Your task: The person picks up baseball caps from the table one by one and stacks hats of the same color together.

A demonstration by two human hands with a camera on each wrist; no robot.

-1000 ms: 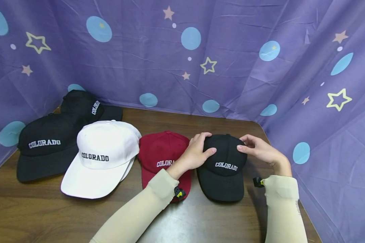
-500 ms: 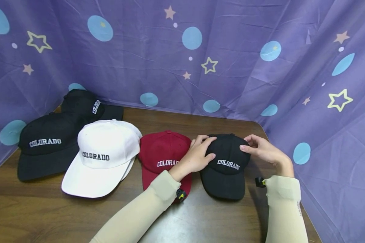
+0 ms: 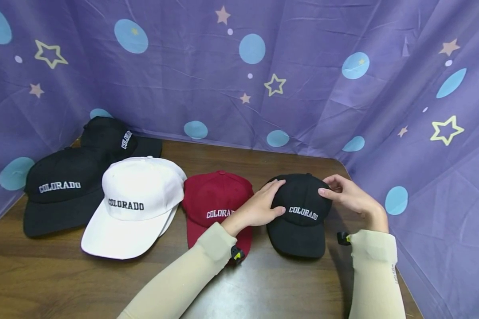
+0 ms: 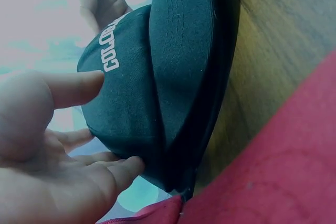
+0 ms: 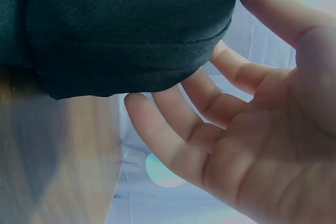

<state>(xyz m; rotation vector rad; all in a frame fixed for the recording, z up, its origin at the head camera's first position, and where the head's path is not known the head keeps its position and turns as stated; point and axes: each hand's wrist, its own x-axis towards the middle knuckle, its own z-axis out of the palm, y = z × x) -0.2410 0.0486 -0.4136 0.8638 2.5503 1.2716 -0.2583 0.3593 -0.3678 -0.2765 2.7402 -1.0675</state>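
A black baseball cap (image 3: 299, 217) with white COLORADO lettering stands at the right of the row, its brim toward me. My left hand (image 3: 261, 206) lies along the left side of its crown, fingers fairly straight and thumb at the front panel. On the opposite side my right hand (image 3: 351, 195) holds the crown's edge, thumb in front and fingers curved behind. The right wrist view shows those fingers (image 5: 163, 129) around the crown's lower rim. Just left is a red cap (image 3: 215, 195), partly covered by my left hand and wrist.
Stacked white caps (image 3: 135, 190) stand left of the red one. Two more black caps sit at the far left, one in front (image 3: 60, 177) and one behind (image 3: 107, 137). A purple patterned curtain (image 3: 303, 88) encloses the wooden table (image 3: 207, 292) at the back and sides.
The black cap has shifted slightly to the right and back, away from the red cap. Both hands have moved right with it, and the left fingers have spread straighter over its side.
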